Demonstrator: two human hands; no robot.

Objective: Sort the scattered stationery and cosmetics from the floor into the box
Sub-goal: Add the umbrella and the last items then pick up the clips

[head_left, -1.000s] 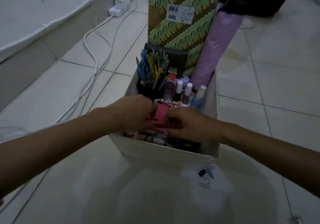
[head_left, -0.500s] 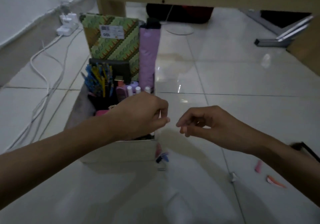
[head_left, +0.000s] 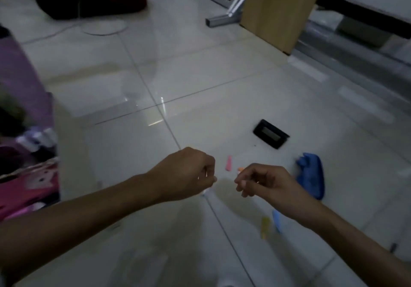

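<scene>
Hands: left hand (head_left: 189, 175) curled tight, thumb against forefinger, contents impossible to tell; right hand (head_left: 264, 184) loosely curled, nothing visible in it; both low over the floor (head_left: 200, 75), near each other but not touching.
Box: box (head_left: 73, 153) at far left edge, blurred, well apart from both hands.
Targets: pink stick (head_left: 228, 163) just beyond the gap between the hands; orange piece (head_left: 240, 169) half hidden behind the right fingers; yellow strip (head_left: 265, 227) and blue strip (head_left: 276, 219) beside the right wrist.
Axis: pink stick flat on tile, long axis running away from the wearer; yellow strip roughly parallel.
Step (judged): reaching for the nearest small pieces.
Method: pinch across the short side at mid-length, fingertips flat to the glossy tile; gather several before carrying left.
</scene>
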